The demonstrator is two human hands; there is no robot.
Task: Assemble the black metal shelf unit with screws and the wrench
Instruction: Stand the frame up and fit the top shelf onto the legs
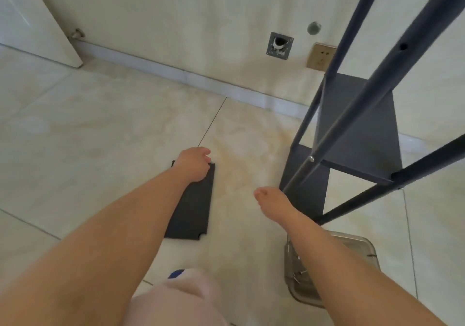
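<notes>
My left hand (195, 163) curls its fingers at the far edge of the flat black metal shelf panel (192, 207) on the tiled floor (100, 129); whether they grip is hidden. My right hand (270, 203) hangs with fingers loose, covering part of a clear plastic tray (362, 247) of screws, beside the black metal shelf frame (357, 129).

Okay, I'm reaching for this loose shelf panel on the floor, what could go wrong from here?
The left hand curls over only the far edge of the loose shelf panel; a one-edge hold may let it slip or scrape the tile. The clear tray of screws sits under the right arm, easy to knock. The right hand hangs near the shelf frame, which might wobble if bumped.
</notes>
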